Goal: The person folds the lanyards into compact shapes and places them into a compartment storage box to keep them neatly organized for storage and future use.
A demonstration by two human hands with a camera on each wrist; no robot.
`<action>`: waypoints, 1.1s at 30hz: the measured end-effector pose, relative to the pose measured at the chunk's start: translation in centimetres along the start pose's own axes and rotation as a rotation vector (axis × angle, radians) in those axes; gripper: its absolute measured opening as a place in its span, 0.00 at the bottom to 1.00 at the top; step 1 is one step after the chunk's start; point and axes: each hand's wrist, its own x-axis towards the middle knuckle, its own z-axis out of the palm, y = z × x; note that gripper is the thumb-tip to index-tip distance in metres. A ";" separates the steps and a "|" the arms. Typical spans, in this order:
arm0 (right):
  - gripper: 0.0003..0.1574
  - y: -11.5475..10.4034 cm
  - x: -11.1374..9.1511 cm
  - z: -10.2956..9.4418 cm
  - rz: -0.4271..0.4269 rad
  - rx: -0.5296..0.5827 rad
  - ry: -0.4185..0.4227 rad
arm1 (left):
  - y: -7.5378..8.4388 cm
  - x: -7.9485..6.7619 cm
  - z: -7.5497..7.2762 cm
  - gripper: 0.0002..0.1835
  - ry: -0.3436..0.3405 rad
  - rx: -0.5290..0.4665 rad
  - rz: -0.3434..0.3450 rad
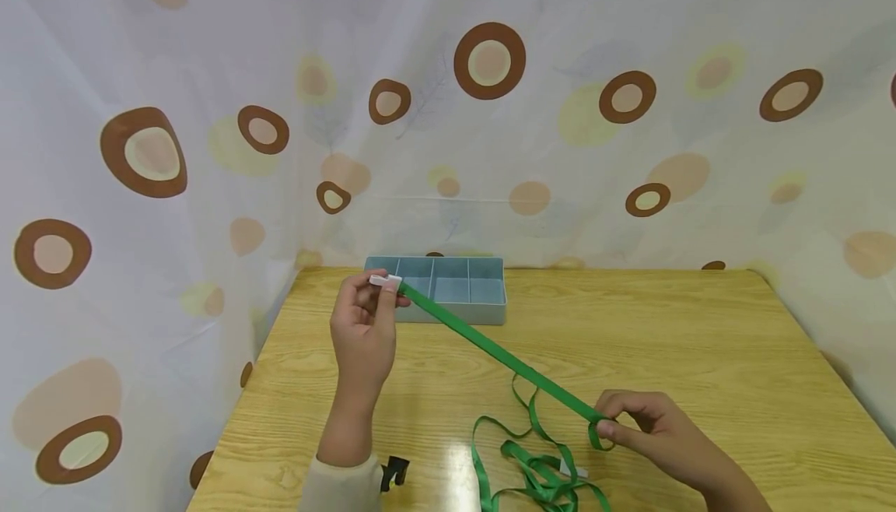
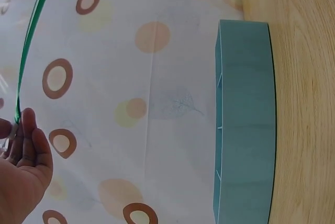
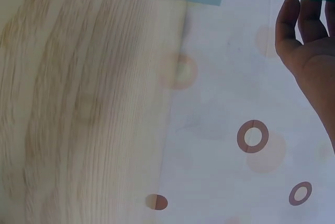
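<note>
A green ribbon (image 1: 490, 347) stretches taut and slanting between my two hands above the table. Its upper left end joins a small white plastic clip (image 1: 385, 281), which my left hand (image 1: 364, 333) pinches between thumb and fingers. My right hand (image 1: 658, 430) pinches the ribbon lower down, where a short loop bends round at the thumb. More of the ribbon lies loosely heaped on the tabletop beneath, with a white piece (image 1: 574, 468) partly hidden among its coils. In the left wrist view the fingers (image 2: 29, 145) hold the ribbon's end, and the clip is hard to make out.
A blue-grey tray (image 1: 455, 313) with several compartments stands at the back of the wooden table (image 1: 665, 341), behind my left hand. Near the left sleeve lies a black plastic buckle (image 1: 394, 473). A patterned curtain (image 1: 560, 146) hangs behind the table and along its sides.
</note>
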 end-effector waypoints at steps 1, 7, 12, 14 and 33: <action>0.23 0.0 -0.1 -0.1 0.008 -0.007 0.001 | 0.0 0.1 -0.2 0.12 0.008 0.001 0.000; 0.24 0.9 -0.7 -0.7 -0.040 0.014 -0.004 | -0.3 0.3 -1.2 0.13 0.049 0.006 -0.006; 0.26 0.8 -1.2 -1.3 -0.033 0.016 0.003 | -0.5 0.4 -1.8 0.12 0.076 0.015 -0.018; 0.27 0.6 -1.5 -1.5 -0.009 -0.006 0.014 | -0.5 0.5 -2.0 0.12 0.083 0.017 -0.018; 0.14 0.1 -5.4 -3.6 0.271 -0.098 0.216 | -1.1 0.8 -4.2 0.11 0.165 0.033 -0.026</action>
